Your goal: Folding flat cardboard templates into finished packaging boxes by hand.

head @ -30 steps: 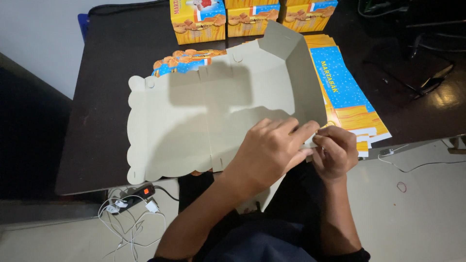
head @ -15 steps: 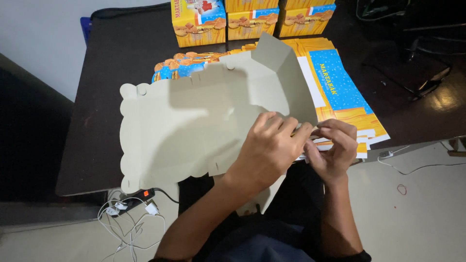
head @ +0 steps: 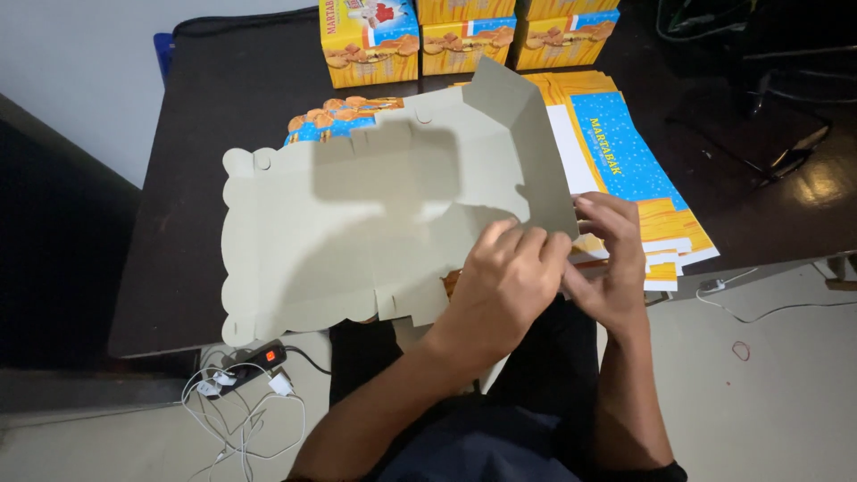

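**Both hands pinch the near corner of an unfolded carton blank**

Head view: the left hand (head: 507,278) lies knuckles-up on the near right corner of a flat grey carton blank (head: 357,232), its fingers curled down onto the cardboard and gripping the edge. The right hand (head: 611,259) sits just beside it, touching it, with the fingers bent around the same corner of the blank, where a side panel (head: 522,152) rises tilted up from the sheet. The blank spreads away to the left of the left hand across the dark desk (head: 223,98), its scalloped edge at the far left and its notched tabs hanging over the near rim of the desk.

Under and beyond the right hand lies a stack of flat printed cartons (head: 625,170), blue and yellow, touching the raised panel. Well beyond both hands, at the far edge of the desk, stand folded yellow boxes (head: 420,36) in a row. Below the left forearm, on the floor, lies a power strip (head: 259,359) with white cables (head: 237,402).
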